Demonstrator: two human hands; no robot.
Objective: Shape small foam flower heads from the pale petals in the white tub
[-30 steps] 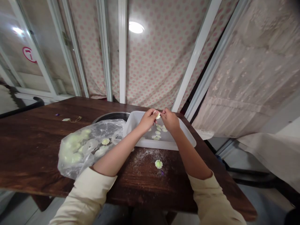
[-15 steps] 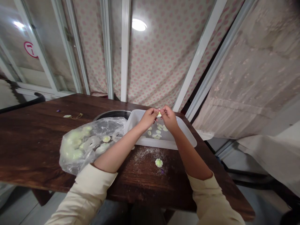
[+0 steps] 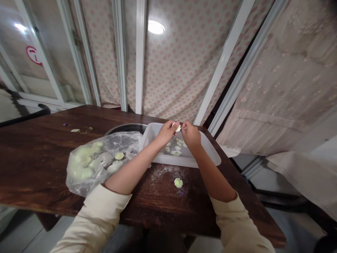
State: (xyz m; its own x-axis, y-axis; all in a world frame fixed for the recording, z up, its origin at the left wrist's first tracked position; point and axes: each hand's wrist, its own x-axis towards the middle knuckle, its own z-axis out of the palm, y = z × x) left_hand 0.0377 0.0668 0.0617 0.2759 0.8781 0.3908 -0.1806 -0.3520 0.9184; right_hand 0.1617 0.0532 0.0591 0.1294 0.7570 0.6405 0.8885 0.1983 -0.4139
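Above a translucent white plastic tub (image 3: 184,161), my left hand (image 3: 166,133) pinches a small pale green-white scalloped flower (image 3: 178,128) between thumb and fingers. Just to its right, my right hand (image 3: 191,133) has its fingers drawn together in a pinch; anything between them is too small to make out. Several similar flower pieces (image 3: 176,153) lie on the tub's floor under my hands. One more pale flower (image 3: 178,182) rests on the table in front of the tub, beside a tiny purple bit (image 3: 182,192).
Left of the tub, a clear plastic bag (image 3: 105,161) holds several pale green flowers. A dark round tray (image 3: 126,128) sits partly behind the bag. White specks (image 3: 165,172) dust the brown wooden table (image 3: 47,158). A pale piece and thin string (image 3: 86,131) lie farther back.
My right hand has drawn slightly away to the right from the flower, which both hands touched before. The flower stays in my left hand and shows more of its face.
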